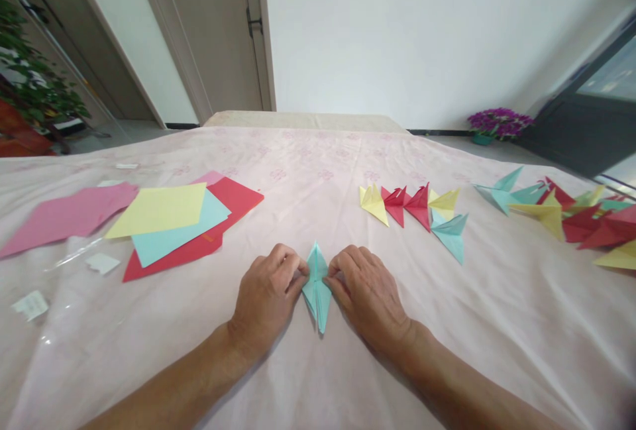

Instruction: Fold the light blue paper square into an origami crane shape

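- We had our left hand [268, 297] and right hand [368, 297] resting knuckles-up on the pink tablecloth [318, 171], one on each side of a folded teal paper [317, 287].
- The teal paper lay flat near the front edge of the cloth, a narrow diamond with one tip pointing away from us and one toward us.
- Our left fingertips [301, 269] were closed on its left edge and our right fingertips [332, 274] on its right edge, both pinching at the widest part.
- To our left lay a loose stack of flat sheets [173, 224]: yellow on teal on red, with a pink sheet [64, 215] just beside them.
- Beyond our right hand stood a row of folded paper shapes [417, 208] in yellow, red and teal.
- Farther right, well apart from us, was a second cluster of folded shapes [566, 215].
- Small white scraps [102, 262] lay near the stack.
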`<action>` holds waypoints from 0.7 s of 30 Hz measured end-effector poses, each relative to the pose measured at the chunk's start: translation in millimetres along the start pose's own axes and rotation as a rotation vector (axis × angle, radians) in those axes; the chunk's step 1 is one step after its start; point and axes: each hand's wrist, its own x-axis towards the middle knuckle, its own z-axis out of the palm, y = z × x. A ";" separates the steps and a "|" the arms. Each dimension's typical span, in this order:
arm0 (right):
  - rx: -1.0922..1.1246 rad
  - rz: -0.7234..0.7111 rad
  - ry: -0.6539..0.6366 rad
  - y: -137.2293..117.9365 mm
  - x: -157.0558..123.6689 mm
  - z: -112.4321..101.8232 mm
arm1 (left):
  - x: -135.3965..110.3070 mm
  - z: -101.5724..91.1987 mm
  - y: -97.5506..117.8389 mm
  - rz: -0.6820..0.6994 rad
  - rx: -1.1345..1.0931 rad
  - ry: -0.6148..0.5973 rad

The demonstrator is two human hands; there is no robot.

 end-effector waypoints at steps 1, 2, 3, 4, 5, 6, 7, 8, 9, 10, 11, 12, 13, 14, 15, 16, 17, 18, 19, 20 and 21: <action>0.006 -0.012 -0.006 -0.2 0.0 -0.5 | -0.6 0.4 -0.1 0.010 0.007 -0.005; 0.014 -0.021 -0.010 -0.3 0.1 -1.1 | -1.1 0.6 -0.2 0.017 0.015 -0.009; 0.022 -0.025 -0.013 -0.4 0.3 -1.5 | -1.6 0.7 -0.2 0.023 0.021 -0.012; 0.029 -0.024 -0.017 -0.4 0.6 -1.8 | -2.2 0.6 -0.1 0.028 0.023 -0.012; 0.034 -0.021 -0.024 -0.3 0.8 -1.9 | -2.6 0.4 0.2 0.031 0.022 -0.011; 0.036 -0.018 -0.034 -0.2 0.9 -1.9 | -3.1 -0.1 0.6 0.033 0.020 -0.011; 0.036 -0.019 -0.048 -0.2 1.0 -1.8 | -3.5 -0.6 1.1 0.034 0.017 -0.014; 0.033 -0.021 -0.063 -0.1 1.0 -1.6 | -3.8 -1.2 1.7 0.033 0.017 -0.021; 0.027 -0.026 -0.078 -0.2 0.9 -1.5 | -4.1 -1.8 2.3 0.031 0.021 -0.029; 0.019 -0.030 -0.090 -0.3 0.7 -1.4 | -4.3 -2.3 2.9 0.030 0.029 -0.039; 0.009 -0.034 -0.101 -0.4 0.6 -1.4 | -4.4 -2.7 3.3 0.031 0.041 -0.047; 0.000 -0.037 -0.111 -0.6 0.3 -1.4 | -4.6 -2.8 3.7 0.035 0.056 -0.051; -0.009 -0.038 -0.119 -0.9 0.1 -1.6 | -4.9 -2.9 3.9 0.043 0.072 -0.052; -0.016 -0.039 -0.127 -1.2 -0.2 -1.9 | -5.2 -2.8 3.9 0.053 0.089 -0.052; -0.022 -0.040 -0.132 -1.5 -0.6 -2.2 | -5.6 -2.6 3.8 0.066 0.105 -0.052; -0.026 -0.041 -0.134 -1.9 -1.0 -2.6 | -6.0 -2.5 3.6 0.076 0.121 -0.053; -0.029 -0.044 -0.134 -2.2 -1.4 -3.0 | -6.5 -2.4 3.4 0.085 0.137 -0.053; -0.032 -0.047 -0.134 -2.7 -1.8 -3.4 | -6.9 -2.3 3.2 0.091 0.150 -0.053; -0.034 -0.049 -0.134 -3.1 -2.2 -3.8 | -7.3 -2.4 3.1 0.096 0.161 -0.052; -0.036 -0.049 -0.133 -3.6 -2.5 -4.1 | -7.6 -2.5 3.0 0.100 0.169 -0.052; -0.037 -0.049 -0.134 -4.0 -2.6 -4.3 | -7.7 -2.6 3.1 0.104 0.176 -0.052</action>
